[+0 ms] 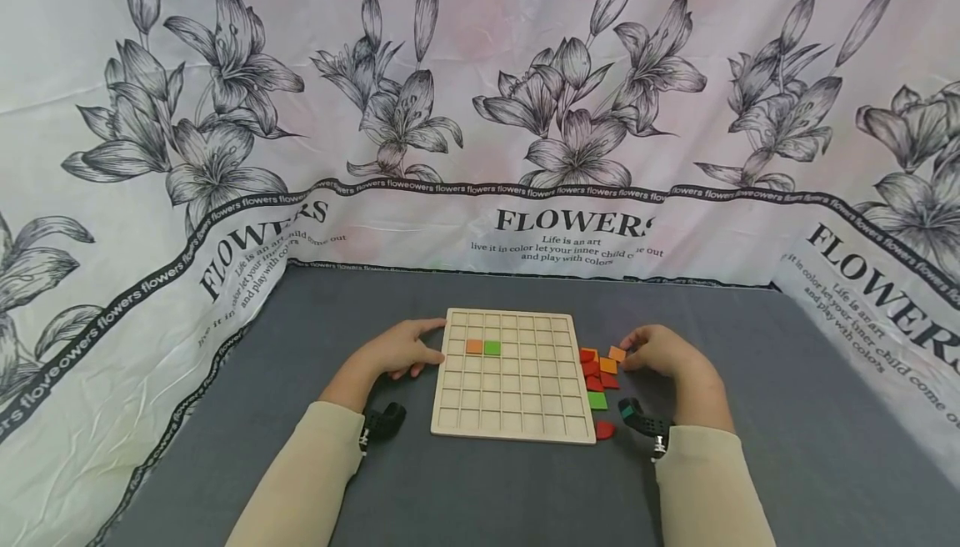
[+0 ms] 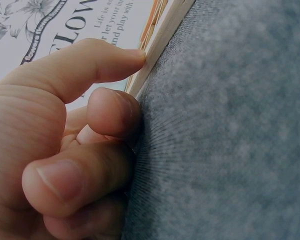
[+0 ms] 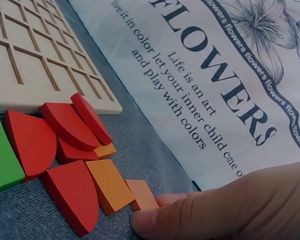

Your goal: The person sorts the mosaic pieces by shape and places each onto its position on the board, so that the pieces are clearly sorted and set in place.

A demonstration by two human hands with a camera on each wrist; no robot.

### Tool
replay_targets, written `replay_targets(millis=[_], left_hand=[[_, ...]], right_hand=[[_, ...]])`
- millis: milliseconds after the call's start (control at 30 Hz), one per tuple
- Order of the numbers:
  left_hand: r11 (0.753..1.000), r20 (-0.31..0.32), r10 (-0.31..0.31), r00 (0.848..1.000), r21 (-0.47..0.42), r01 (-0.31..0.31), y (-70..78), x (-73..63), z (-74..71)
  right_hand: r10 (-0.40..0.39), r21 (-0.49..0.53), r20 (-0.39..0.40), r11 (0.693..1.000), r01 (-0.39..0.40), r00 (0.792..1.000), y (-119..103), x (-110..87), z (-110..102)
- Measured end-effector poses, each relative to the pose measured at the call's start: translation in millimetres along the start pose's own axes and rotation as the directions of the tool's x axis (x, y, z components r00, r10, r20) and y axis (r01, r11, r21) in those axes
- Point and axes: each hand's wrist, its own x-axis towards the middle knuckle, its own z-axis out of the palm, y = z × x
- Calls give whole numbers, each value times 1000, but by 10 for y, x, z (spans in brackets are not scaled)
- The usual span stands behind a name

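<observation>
A pale wooden grid board [image 1: 513, 376] lies on the grey cloth between the hands. An orange tile [image 1: 474, 347] and a green tile [image 1: 492, 348] sit side by side in its cells. My left hand [image 1: 401, 348] rests at the board's left side, index finger and thumb touching its edge; in the left wrist view one fingertip meets the wooden rim [image 2: 162, 42]. With thumb and index finger my right hand [image 1: 667, 355] pinches a light orange square tile [image 3: 142, 194] at the outer side of the loose pile, close over the cloth.
Right of the board lie several red pieces [image 3: 72, 195] with a curved side, some stacked, plus an orange tile [image 3: 110, 185] and a green tile [image 1: 597, 401]. One red piece [image 1: 604, 430] lies apart near the board's lower corner. A flower-printed curtain [image 1: 570, 230] closes the back.
</observation>
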Motion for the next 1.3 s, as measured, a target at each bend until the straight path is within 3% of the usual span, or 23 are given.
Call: replay_targets(millis=[367,533,767,1000,1300], left_hand=[[1000,0,-10,1000,-10,10,-17,9,3],[1000,-4,-4,1000,-10,4,-23,14,5],[1000,0,3,1000,-16,-3,-5,-1,-1],[1000,3,7,1000,-8,-7,-6,-8,-7],[1000,2,2,1000,-16,-1,-16,9,6]], right_hand=[[0,1,-35,1000,0,999,-26,-70,-11],[-60,25,-85,998,62,995,-116,-127,-51],[-199,59,-177,975,212,964,-375,-171,-126],[-313,6,-230,946,323,922,-645,-201,-80],[-355,-15,-173,934,358,919,-899,-179,116]])
